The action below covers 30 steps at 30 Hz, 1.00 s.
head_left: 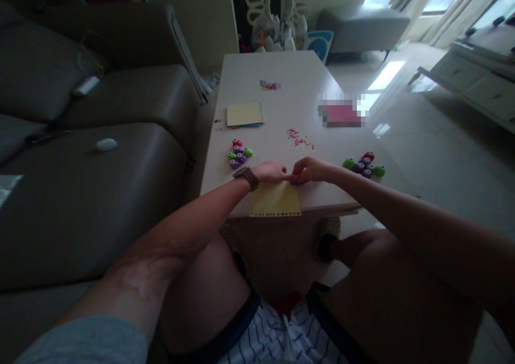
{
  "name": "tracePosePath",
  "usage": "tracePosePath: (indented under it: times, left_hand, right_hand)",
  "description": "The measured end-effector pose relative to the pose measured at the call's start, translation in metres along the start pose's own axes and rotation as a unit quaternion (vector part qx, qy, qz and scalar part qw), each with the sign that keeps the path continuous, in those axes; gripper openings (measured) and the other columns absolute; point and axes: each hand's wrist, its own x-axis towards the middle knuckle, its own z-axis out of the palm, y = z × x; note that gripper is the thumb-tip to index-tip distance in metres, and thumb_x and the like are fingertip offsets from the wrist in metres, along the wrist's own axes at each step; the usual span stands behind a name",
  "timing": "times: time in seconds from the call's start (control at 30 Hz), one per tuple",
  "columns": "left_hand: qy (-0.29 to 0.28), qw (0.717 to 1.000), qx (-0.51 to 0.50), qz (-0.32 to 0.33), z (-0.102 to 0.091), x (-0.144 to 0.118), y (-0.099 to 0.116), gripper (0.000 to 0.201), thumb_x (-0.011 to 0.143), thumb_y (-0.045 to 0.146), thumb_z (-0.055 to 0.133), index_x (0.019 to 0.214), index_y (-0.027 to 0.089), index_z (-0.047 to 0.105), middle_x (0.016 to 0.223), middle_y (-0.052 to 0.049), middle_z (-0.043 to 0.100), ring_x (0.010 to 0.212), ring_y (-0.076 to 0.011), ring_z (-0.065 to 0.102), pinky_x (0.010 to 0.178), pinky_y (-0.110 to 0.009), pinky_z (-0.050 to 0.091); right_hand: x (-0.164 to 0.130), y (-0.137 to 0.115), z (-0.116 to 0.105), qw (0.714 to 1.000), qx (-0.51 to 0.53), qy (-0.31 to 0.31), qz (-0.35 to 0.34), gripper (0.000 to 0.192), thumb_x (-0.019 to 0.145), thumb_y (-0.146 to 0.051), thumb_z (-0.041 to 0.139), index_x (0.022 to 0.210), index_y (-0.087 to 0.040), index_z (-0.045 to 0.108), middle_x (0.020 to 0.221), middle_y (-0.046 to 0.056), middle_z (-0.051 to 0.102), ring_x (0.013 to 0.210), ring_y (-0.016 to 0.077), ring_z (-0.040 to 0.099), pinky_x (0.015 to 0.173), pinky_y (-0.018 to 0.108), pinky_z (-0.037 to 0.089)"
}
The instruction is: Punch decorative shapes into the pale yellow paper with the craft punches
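Yellow paper [275, 199] lies at the near edge of the white counter [281, 79], its bottom edge already dotted with a row of small holes, and your two hands meet at its far edge. Your left hand [272, 171], with the watch on its wrist, rests flat on the sheet and holds it down; your right hand [310, 169] has its grip closed over a small purple punch [295, 181], mostly hidden under the fingers. By the look of it you are mid-punch on this sheet; the next press calls for a steady sheet and the punch seated squarely over the edge. Farther out sit two clusters of coloured punches [239, 154] [364, 165], scattered paper bits [300, 140], and a paper stack [245, 114].
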Motion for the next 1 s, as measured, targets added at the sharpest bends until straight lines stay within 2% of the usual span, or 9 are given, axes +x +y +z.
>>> tracePosePath:
  times: [0.17,0.33,0.5,0.6,0.73,0.87,1.0]
  left_hand:
    - [-0.007,1.000,0.006,-0.030,0.000,0.003,0.004,0.050,0.088,0.061,0.053,0.095,0.015,0.072,0.082,-0.008,0.069,0.067,-0.0170,0.055,0.059,-0.028,0.031]
    - [-0.014,0.999,0.010,-0.047,-0.003,0.001,0.009,0.053,0.089,0.062,0.053,0.091,0.013,0.072,0.073,-0.007,0.065,0.062,-0.0159,0.050,0.059,-0.029,0.030]
    - [-0.016,0.999,-0.026,-0.012,-0.002,0.000,0.003,0.060,0.089,0.068,0.050,0.085,0.012,0.069,0.071,-0.005,0.062,0.062,-0.0150,0.049,0.060,-0.029,0.032]
    - [-0.022,0.999,-0.040,0.018,-0.003,-0.003,-0.001,0.059,0.093,0.066,0.043,0.089,0.013,0.068,0.078,-0.005,0.064,0.066,-0.0153,0.051,0.063,-0.027,0.034]
    - [-0.021,0.997,-0.055,0.056,-0.005,-0.009,-0.003,0.052,0.098,0.054,0.033,0.093,0.015,0.067,0.090,-0.007,0.068,0.075,-0.0159,0.056,0.067,-0.025,0.037]
    - [-0.041,0.998,-0.032,0.025,-0.005,-0.010,-0.004,0.033,0.085,0.049,0.060,0.095,0.018,0.066,0.089,-0.004,0.070,0.075,-0.0159,0.057,0.062,-0.025,0.035]
    - [-0.037,0.999,-0.022,0.015,-0.004,-0.009,-0.003,0.031,0.074,0.044,0.073,0.090,0.019,0.064,0.086,-0.001,0.069,0.074,-0.0149,0.056,0.060,-0.025,0.033]
  right_hand:
    - [0.007,0.001,0.002,0.999,0.008,0.010,0.033,0.014,0.072,-0.025,0.079,0.082,-0.017,0.074,0.075,0.007,0.071,0.064,0.0130,0.061,0.061,0.024,0.052]
    - [0.013,0.001,-0.001,0.998,0.008,-0.002,0.069,0.009,0.067,-0.020,0.078,0.074,-0.018,0.072,0.072,0.004,0.070,0.063,0.0117,0.060,0.064,0.025,0.053]
    - [0.001,0.001,-0.007,0.995,0.088,-0.030,0.045,0.006,0.070,-0.019,0.074,0.076,-0.017,0.073,0.078,0.005,0.073,0.069,0.0123,0.064,0.072,0.025,0.053]
    - [-0.006,0.006,-0.012,0.993,0.110,-0.045,0.025,0.011,0.071,-0.025,0.077,0.079,-0.017,0.073,0.084,0.007,0.074,0.074,0.0136,0.066,0.074,0.026,0.053]
    - [-0.012,0.013,-0.020,1.000,0.024,0.003,0.010,0.021,0.075,-0.034,0.078,0.082,-0.015,0.072,0.086,0.009,0.074,0.068,0.0141,0.065,0.065,0.027,0.051]
    - [-0.014,0.017,-0.021,0.997,-0.066,0.041,-0.020,0.027,0.078,-0.038,0.076,0.094,-0.016,0.073,0.094,0.009,0.074,0.067,0.0146,0.064,0.063,0.027,0.049]
    - [-0.013,0.016,-0.016,0.976,-0.188,0.071,-0.081,0.028,0.071,-0.029,0.079,0.098,-0.020,0.076,0.100,0.006,0.075,0.082,0.0179,0.065,0.074,0.028,0.047]
